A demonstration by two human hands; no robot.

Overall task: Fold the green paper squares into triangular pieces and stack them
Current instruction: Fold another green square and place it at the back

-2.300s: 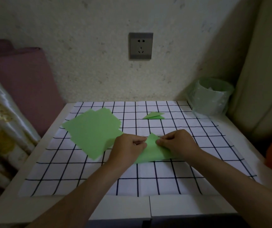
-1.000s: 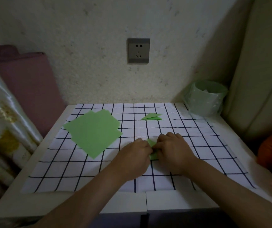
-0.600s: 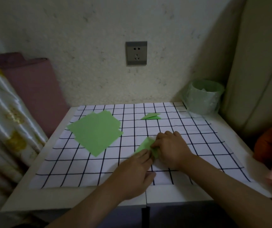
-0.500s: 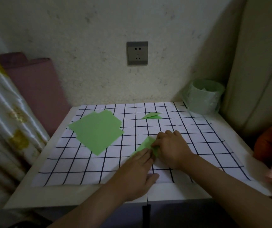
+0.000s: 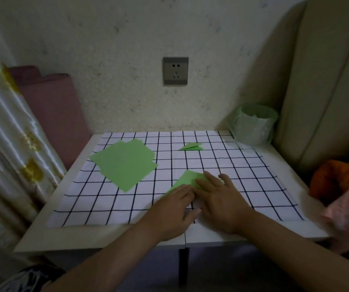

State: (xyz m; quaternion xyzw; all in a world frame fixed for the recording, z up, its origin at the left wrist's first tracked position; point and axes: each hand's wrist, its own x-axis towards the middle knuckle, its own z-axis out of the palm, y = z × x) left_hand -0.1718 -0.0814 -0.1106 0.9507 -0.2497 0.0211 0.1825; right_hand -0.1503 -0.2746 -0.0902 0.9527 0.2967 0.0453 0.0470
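Beneath right hand, folded paper apex-away

Green paper squares matt, smooth. Grid-printed sheet matt. Table smooth, white. Wall rough, speckled plaster. Curtain glossy satin cloth. Bin liner thin translucent plastic.

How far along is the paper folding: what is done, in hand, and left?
Done: one folded triangle lies at the far side of the checked cloth. In hand: the left hand and right hand press a second green piece flat. Left: the pile of unfolded squares lies at the left, and this piece is not yet stacked on the triangle.
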